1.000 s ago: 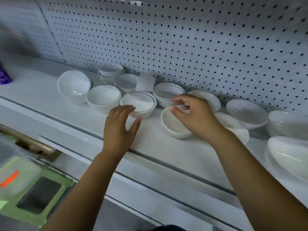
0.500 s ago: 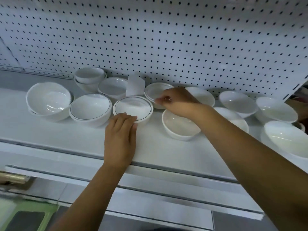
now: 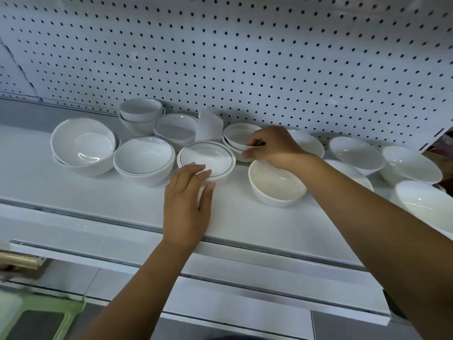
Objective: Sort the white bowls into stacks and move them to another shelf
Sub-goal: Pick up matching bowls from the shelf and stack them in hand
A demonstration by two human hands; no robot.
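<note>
Along the white shelf [image 3: 103, 195], your right hand [image 3: 274, 146] has moved back to pinch a shallow bowl [image 3: 236, 138] nested by the pegboard [image 3: 245, 57], while your flat left hand [image 3: 187, 202] steadies the black-rimmed bowl [image 3: 208, 157], probably for stacking.

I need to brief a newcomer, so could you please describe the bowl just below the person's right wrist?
Below the white pegboard runs a white shelf crowded with bowls. Toward its front, right of centre, one bowl sits just in front of the right hand. Unlike the dark-rimmed bowls on its left, it is unstacked, has no rim line and looks faintly cream.
</note>
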